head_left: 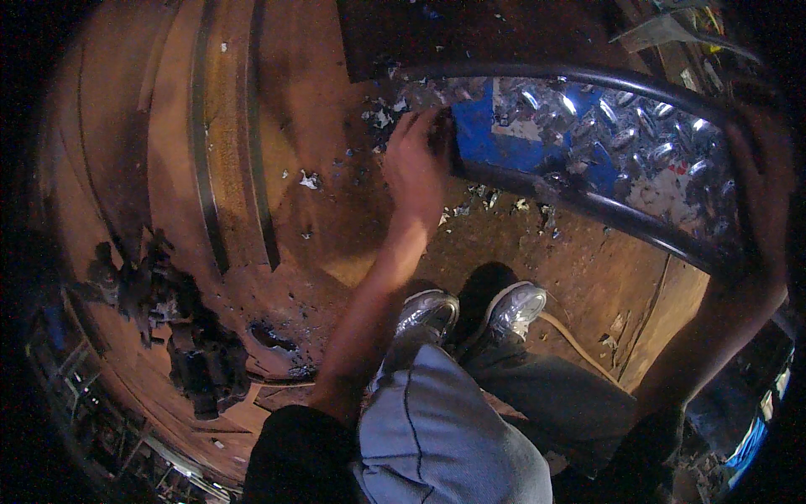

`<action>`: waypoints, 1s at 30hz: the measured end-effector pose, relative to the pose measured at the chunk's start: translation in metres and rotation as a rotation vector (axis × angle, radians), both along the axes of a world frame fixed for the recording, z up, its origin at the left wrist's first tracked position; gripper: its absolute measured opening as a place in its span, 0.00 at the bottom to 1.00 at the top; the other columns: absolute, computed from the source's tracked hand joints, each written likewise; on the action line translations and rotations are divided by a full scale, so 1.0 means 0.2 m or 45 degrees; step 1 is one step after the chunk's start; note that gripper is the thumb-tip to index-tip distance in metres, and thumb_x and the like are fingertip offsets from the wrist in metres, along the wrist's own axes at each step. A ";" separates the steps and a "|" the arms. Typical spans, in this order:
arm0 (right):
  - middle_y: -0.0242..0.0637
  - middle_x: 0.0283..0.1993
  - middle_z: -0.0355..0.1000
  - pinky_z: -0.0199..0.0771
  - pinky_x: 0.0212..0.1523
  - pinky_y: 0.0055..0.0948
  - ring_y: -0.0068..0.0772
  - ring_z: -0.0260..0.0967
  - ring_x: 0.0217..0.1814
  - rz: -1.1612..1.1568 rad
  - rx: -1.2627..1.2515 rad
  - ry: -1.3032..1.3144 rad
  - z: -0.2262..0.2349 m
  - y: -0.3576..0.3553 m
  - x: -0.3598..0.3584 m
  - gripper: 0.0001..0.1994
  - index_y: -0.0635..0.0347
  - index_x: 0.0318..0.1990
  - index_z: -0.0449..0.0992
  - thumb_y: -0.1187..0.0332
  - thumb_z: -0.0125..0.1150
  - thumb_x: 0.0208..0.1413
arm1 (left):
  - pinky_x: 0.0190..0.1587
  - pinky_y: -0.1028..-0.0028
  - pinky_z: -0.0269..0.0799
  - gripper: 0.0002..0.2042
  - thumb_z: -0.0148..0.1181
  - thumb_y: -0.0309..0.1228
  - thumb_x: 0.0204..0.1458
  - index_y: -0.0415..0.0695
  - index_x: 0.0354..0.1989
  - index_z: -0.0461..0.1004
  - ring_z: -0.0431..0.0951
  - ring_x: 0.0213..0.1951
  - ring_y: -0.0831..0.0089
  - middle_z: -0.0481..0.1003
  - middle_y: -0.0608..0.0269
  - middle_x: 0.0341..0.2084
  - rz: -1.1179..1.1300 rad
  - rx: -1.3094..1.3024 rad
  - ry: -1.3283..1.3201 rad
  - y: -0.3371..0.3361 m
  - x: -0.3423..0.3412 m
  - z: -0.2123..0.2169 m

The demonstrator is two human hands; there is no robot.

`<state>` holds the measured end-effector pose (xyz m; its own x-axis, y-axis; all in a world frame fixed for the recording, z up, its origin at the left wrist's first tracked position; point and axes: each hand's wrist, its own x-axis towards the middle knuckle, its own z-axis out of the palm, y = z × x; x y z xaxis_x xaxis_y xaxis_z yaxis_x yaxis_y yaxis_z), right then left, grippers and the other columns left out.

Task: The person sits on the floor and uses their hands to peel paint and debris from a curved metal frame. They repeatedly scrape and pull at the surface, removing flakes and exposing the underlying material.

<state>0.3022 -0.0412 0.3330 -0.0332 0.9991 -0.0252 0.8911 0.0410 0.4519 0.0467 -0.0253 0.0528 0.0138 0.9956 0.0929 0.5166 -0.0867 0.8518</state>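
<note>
A long tread-plate panel [621, 139] with a dark tubular frame lies across the upper right. Its shiny raised pattern shows, with torn blue and whitish film still on parts of it. My left hand [416, 164] grips the panel's left end, fingers bent over the edge. At the far right end, my right hand [766, 160] is closed round the frame in deep shadow, so its fingers show poorly. Scraps of peeled film [382, 113] lie just left of my left hand.
The brown floor [311, 218] carries more scraps. A steel channel [231, 143] runs along it at left, with dark machine parts [201, 353] below. My shoes [514, 311] stand below the panel, beside a thin hose [579, 344]. Clutter fills the upper right edge.
</note>
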 end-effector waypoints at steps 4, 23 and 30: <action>0.45 0.50 0.70 0.45 0.61 0.55 0.50 0.60 0.58 -0.072 -0.009 -0.003 0.00 0.02 0.01 0.29 0.50 0.53 0.72 0.39 0.43 0.56 | 0.41 0.60 0.69 0.09 0.55 0.25 0.52 0.40 0.42 0.74 0.74 0.39 0.48 0.73 0.49 0.38 0.044 -0.028 -0.115 -0.01 0.02 -0.03; 0.42 0.56 0.68 0.58 0.62 0.35 0.42 0.62 0.61 -0.199 0.093 0.021 -0.05 0.03 0.06 0.19 0.56 0.54 0.71 0.59 0.53 0.58 | 0.41 0.60 0.69 0.07 0.53 0.25 0.53 0.36 0.38 0.73 0.74 0.38 0.48 0.74 0.45 0.34 0.147 -0.015 -0.285 0.00 0.03 -0.06; 0.42 0.57 0.68 0.58 0.62 0.35 0.41 0.63 0.61 -0.105 0.167 0.020 -0.07 -0.02 0.17 0.18 0.56 0.54 0.71 0.61 0.53 0.58 | 0.37 0.62 0.70 0.07 0.58 0.24 0.49 0.38 0.36 0.76 0.76 0.33 0.50 0.76 0.47 0.30 0.062 0.045 -0.201 0.03 0.00 -0.02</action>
